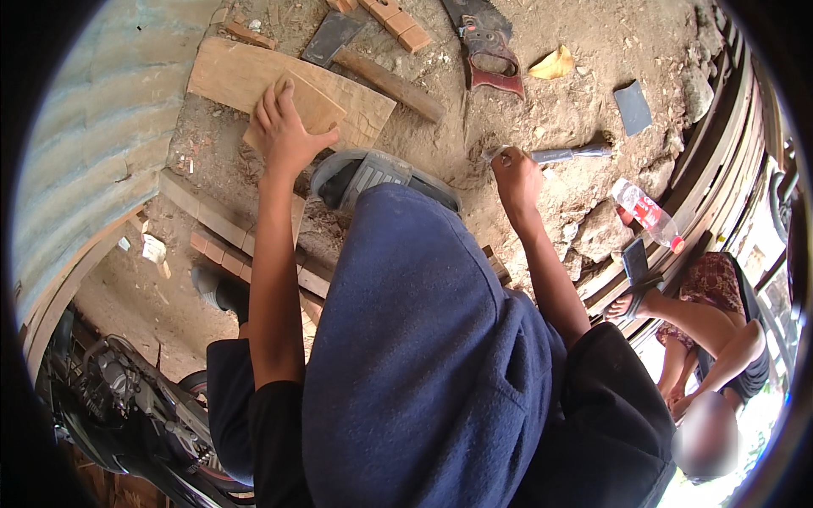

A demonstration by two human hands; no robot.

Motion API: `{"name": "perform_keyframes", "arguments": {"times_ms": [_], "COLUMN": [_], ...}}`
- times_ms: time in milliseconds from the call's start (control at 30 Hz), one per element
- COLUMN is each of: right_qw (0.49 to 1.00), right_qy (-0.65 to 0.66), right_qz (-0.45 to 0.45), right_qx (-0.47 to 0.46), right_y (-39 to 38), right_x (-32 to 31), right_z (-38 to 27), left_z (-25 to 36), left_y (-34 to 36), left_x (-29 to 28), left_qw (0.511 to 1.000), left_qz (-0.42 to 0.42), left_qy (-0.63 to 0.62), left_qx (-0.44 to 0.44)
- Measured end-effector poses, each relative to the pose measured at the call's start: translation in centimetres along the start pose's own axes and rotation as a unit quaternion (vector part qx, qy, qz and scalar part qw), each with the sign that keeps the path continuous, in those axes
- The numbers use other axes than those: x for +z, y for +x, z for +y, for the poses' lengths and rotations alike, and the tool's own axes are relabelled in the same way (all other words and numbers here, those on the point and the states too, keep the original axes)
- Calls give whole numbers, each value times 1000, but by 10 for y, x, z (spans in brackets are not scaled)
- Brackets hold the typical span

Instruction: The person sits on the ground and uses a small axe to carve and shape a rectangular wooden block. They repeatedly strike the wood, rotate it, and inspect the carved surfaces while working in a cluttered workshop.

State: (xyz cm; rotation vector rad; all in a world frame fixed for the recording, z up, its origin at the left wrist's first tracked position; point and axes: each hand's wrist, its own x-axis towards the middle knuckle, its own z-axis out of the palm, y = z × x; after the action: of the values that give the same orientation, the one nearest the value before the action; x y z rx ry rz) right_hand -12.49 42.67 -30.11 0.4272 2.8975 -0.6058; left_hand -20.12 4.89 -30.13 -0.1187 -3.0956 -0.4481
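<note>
My left hand (288, 131) lies with its fingers spread on a flat wooden board (224, 72), the thumb held out to the side. Another thin wooden piece (366, 118) lies against the board on the dirt. To the right, my right hand (518, 182) is closed, and a bit of something clear shows at its fingertips; what it grips cannot be made out. Just beyond its knuckles lies a slim tool with a dark handle (555, 156); whether the hand touches it is unclear. My sandalled foot (381, 176) stands between my hands, close to the board.
A handsaw (493, 59), a wooden bar (389, 83), a dark flat slab (333, 38) and notched wood blocks (398, 24) lie ahead. Grey sheet (633, 108) and plastic bottle (648, 216) are right, near a seated person (716, 313). Motorcycle (144, 406) and metal wall (110, 110) stand left.
</note>
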Motion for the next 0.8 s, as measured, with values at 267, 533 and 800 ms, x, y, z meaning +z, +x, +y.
{"name": "perform_keyframes", "arguments": {"times_ms": [267, 533, 800], "right_qw": [996, 981, 987], "right_qy": [81, 181, 140], "right_qz": [4, 62, 76], "right_qx": [38, 27, 5], "right_y": [-6, -2, 0], "right_x": [-5, -13, -25], "right_z": [-2, 8, 4], "left_z": [1, 8, 14], "left_y": [-1, 0, -1], "left_x": [-3, -9, -5], "left_qw": [1000, 999, 999], "left_qz": [-11, -35, 0], "left_qy": [6, -16, -42], "left_qx": [-10, -25, -5]}}
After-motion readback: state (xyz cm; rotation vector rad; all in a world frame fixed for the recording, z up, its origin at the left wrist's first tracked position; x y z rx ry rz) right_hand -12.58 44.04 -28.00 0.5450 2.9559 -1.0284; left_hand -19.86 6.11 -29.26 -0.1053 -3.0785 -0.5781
